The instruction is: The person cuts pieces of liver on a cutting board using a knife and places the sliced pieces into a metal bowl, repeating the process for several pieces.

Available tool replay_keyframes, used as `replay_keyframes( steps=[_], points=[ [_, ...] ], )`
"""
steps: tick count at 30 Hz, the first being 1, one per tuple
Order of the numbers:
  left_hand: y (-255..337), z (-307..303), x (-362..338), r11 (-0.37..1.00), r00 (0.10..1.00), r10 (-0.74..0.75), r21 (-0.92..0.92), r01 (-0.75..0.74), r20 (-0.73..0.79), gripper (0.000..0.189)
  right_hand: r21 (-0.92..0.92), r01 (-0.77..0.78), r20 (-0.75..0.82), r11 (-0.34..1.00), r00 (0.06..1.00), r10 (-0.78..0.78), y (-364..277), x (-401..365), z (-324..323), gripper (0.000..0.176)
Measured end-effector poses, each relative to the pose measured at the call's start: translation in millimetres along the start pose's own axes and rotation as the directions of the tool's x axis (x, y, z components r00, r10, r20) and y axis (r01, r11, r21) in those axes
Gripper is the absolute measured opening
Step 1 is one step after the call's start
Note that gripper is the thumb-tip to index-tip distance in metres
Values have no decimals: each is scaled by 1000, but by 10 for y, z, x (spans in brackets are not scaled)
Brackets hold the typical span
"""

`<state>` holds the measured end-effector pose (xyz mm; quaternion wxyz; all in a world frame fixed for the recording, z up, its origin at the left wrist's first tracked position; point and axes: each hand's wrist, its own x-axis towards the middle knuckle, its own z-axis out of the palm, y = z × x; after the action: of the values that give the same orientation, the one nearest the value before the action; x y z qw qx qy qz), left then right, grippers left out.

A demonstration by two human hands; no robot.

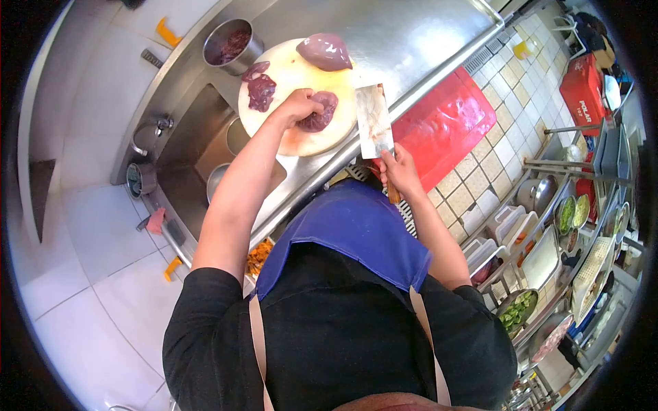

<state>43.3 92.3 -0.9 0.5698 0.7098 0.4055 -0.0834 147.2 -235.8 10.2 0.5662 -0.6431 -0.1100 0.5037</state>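
My left hand (301,107) is at the round cutting board (286,145), its fingers curled onto a dark red piece of liver (321,118). My right hand (401,171) grips the wooden handle of a cleaver (373,123). The cleaver's broad, smeared blade is held upright past the board's right edge, apart from the meat. A large, smooth, whole-looking liver (325,52) lies at the board's far side. Smaller dark red slices (261,92) are at its left. Behind them a steel pot (234,46) contains dark red pieces.
A steel sink (205,130) with a tap (162,125) is on the left. Right of the counter edge is a red plastic surface (445,123) with wet marks. Shelves with trays and bowls of greens (517,309) line the right side, near a red crate (582,92).
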Motion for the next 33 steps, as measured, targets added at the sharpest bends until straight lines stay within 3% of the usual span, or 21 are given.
replay_keyframes(
  steps=[1,5,7,8,10,11,12,14,16,18,19,20,22,23,25,26,28,29,31,32,33],
  points=[
    [63,2,-67,989,1000,1,-147,3,23,27,17,-15,-18,1000,1000,15,22,-15,-30,16],
    [242,-7,-272,951,993,74,-305,-43,90,24,38,5,-57,999,998,-3,171,-22,-179,15],
    [233,-56,-259,953,969,241,-177,-247,-55,19,55,12,-64,998,998,-8,190,-44,-227,14],
    [218,-69,-263,953,969,241,-177,-247,-56,19,71,19,-68,997,998,-14,199,-51,-243,13],
    [448,-60,-554,852,825,479,385,-354,-300,18,66,22,-76,998,997,-17,189,-61,-256,13],
    [520,-11,-670,809,808,494,510,-293,-320,21,60,28,-83,998,996,-23,171,-62,-260,13],
    [458,59,-708,810,807,494,510,-290,-325,21,59,29,-78,998,997,-25,138,-72,-248,13],
    [226,238,-694,617,590,761,584,-528,-270,26,48,21,-84,999,996,-17,69,-97,-224,13],
    [164,384,-821,615,629,751,558,-557,-201,27,39,34,-69,999,997,-32,74,-94,-223,13],
    [171,435,-1024,815,860,486,436,-381,-156,26,35,41,-57,999,998,-39,119,-92,-213,13],
    [33,381,-909,878,869,437,320,-355,-234,29,31,53,-54,998,997,-51,146,-96,-212,14],
    [-88,281,-777,879,870,435,319,-354,-232,29,25,67,-51,997,997,-65,165,-106,-218,14],
    [-257,65,-498,944,827,261,311,-111,-498,35,14,53,-48,998,997,-52,162,-134,-221,15],
    [-334,26,-350,944,825,262,311,-111,-501,35,4,41,-44,999,998,-40,155,-149,-218,16],
    [-376,1,-159,741,759,447,671,-18,-474,42,10,30,-38,1000,999,-29,131,-181,-190,16],
    [-333,-2,-118,742,758,448,670,-20,-474,42,18,17,-35,1000,999,-16,125,-199,-174,16],
    [-35,0,-160,937,960,66,349,33,-271,45,18,23,-28,1000,999,-23,152,-211,-154,16],
    [-85,0,-69,937,961,69,349,31,-270,45,19,29,-19,999,999,-29,163,-217,-148,16],
    [-242,17,130,995,988,33,100,-18,-148,38,12,24,-19,1000,1000,-24,147,-260,-135,15],
    [-272,17,159,995,989,35,102,-20,-146,38,6,18,-16,1000,1000,-17,141,-278,-133,15],
    [-222,15,104,999,996,32,-32,-35,-88,33,9,19,-19,1000,1000,-19,144,-294,-137,15]
  ],
)
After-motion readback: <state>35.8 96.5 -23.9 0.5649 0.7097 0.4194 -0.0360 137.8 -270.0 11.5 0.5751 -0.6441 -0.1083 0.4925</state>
